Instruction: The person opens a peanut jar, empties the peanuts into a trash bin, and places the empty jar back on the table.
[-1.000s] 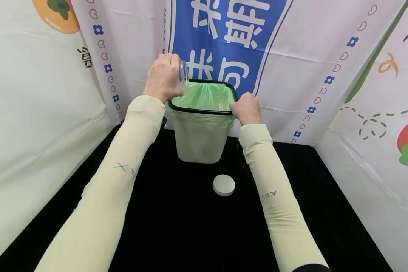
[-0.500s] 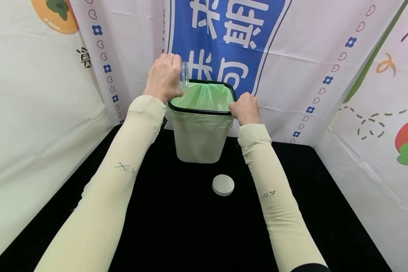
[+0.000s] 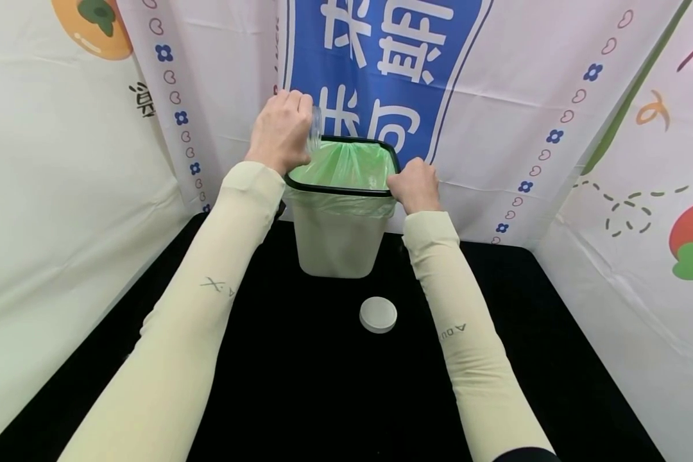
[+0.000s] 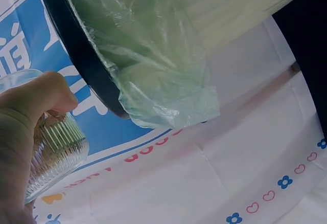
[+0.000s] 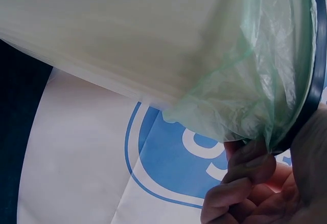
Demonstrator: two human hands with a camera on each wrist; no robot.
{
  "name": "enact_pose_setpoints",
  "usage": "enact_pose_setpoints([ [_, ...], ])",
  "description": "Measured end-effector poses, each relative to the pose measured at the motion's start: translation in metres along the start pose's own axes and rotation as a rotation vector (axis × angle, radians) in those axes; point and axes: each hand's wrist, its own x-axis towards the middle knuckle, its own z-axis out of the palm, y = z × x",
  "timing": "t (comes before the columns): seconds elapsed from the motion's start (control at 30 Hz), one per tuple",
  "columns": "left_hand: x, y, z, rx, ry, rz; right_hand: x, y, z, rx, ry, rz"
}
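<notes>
In the head view a pale trash can [image 3: 339, 240] with a black rim [image 3: 346, 190] stands upright, lined with a thin green bag [image 3: 355, 162]. My left hand [image 3: 280, 131] grips a clear glass jar [image 3: 315, 128] tipped sideways at the can's left rim, its mouth toward the opening. The left wrist view shows the jar's ribbed wall [image 4: 64, 144] below the thumb; the palm hides part of it. At the can's right corner my right hand [image 3: 417, 185] grips the rim, and in the right wrist view its curled fingers [image 5: 250, 170] pinch the bag's folded-over edge.
A round white lid [image 3: 378, 314] lies flat on the black tabletop [image 3: 300, 385] in front of the can. Printed cloth [image 3: 485, 128] hangs right behind the can, and white cloth walls [image 3: 63, 192] flank the table.
The left hand and jar have edged slightly right, toward the can's opening. The right hand keeps its hold on the rim, and the can and lid stay in place.
</notes>
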Motion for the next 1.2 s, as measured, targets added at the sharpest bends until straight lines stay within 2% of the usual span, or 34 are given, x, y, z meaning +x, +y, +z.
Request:
enact_pose_setpoints([
  [0.33,0.0,0.0004,-0.0002,0.098,0.007,0.041,-0.0005,-0.0013,-0.0011,-0.007,0.005,0.0],
  [0.63,-0.0014,0.0008,0.001,0.114,0.003,0.061,-0.0005,-0.0007,-0.0005,-0.01,0.008,0.006],
  [1.2,0.0003,0.0015,0.0034,0.155,0.068,0.109,0.0003,0.0006,0.0011,0.005,0.005,0.006],
])
